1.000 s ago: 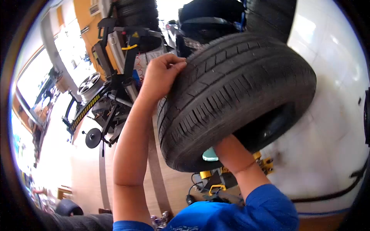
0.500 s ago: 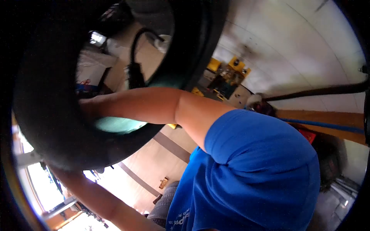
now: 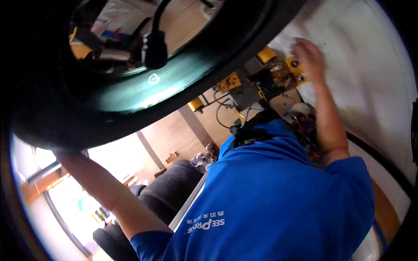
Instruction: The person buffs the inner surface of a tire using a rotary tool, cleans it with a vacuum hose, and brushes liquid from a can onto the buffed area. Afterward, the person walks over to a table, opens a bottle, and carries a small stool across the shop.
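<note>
A large black tyre (image 3: pixel 226 56) fills the upper left, close to the camera. Greenish light falls on its inner wall, where a small white ring-shaped mark (image 3: pixel 153 78) shows. Within the opening hangs a black fitting (image 3: pixel 154 50) on a curved cable. My left hand (image 3: pixel 67 153) is at the tyre's lower left edge; its fingers are hidden behind the dark rubber. On the right, my right hand (image 3: pixel 310 58) is raised away from the tyre, slightly blurred, with its fingers loosely extended and nothing visible in them. Behind it are yellow holders.
Several tyres (image 3: pixel 174 185) stand in a row at the lower left, beside cans (image 3: pixel 204 158). Beyond my chest, a grey box (image 3: pixel 244 93) with cables and yellow parts stands near cluttered tools (image 3: pixel 272 80). A pale wall (image 3: pixel 365 65) rises on the right, with a black hose (image 3: pixel 383 161) across it.
My right hand has come out of the tyre's opening and swung to the right. The view has shifted, so the tyre appears higher and larger. My left hand stays at its lower edge.
</note>
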### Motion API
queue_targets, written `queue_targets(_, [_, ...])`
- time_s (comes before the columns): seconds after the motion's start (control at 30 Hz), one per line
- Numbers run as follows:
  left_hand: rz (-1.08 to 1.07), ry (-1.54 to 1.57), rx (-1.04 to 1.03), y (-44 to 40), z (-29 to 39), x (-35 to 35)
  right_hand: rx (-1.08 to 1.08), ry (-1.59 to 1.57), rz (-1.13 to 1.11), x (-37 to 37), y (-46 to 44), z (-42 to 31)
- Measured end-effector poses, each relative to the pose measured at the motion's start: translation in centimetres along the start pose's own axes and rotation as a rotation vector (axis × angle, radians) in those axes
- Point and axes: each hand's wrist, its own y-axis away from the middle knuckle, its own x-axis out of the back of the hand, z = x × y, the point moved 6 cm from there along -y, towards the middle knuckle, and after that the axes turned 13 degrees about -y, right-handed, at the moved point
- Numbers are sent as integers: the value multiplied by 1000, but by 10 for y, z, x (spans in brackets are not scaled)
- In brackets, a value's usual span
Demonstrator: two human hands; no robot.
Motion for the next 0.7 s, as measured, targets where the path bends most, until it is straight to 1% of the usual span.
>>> queue_targets(0.03, [8,24,25,4,-1,2,-13,-10,91,30,-6,-3])
queue_targets(0.07, [17,49,46,8,0,2,84,-45,107,53,-11,-9])
queue_targets(0.1, [27,68,62,11,0,3,122,33,149,72,-18,-8])
queue_targets(0.17, [41,101,97,18,0,8,82,-145,175,71,-24,-16])
queue_targets(0.2, [51,112,110,20,0,9,78,-153,170,68,-31,-17])
queue_targets(0.27, [65,129,139,27,2,12,202,-148,126,55,-51,-26])
queue_targets(0.3, [72,130,153,30,3,12,197,-153,120,49,-64,-26])
queue_targets(0.37, [91,136,182,36,8,8,361,-77,98,35,-87,-37])
queue_targets(0.43, [129,137,206,47,20,2,366,-87,106,19,-96,-46])
queue_targets(0.47, [138,135,213,65,34,-8,370,-141,85,10,-98,-57])
queue_targets(0.5, [170,161,126,87,57,-19,374,-192,65,6,-101,-64])
queue_targets(0.53, [199,183,42,100,70,-24,371,-186,57,17,-110,-52])
queue_targets(0.57, [202,182,54,96,54,-12,412,44,92,37,-122,-31])
queue_targets(0.6, [157,184,42,85,24,9,453,278,126,50,-126,-13])
queue_targets(0.63, [119,228,10,91,0,19,450,294,118,57,-123,0])
queue_targets(0.67, [80,273,-20,96,-24,28,298,336,48,66,-120,21])
queue_targets(0.7, [37,371,-65,111,-42,23,142,389,-4,84,-111,40])
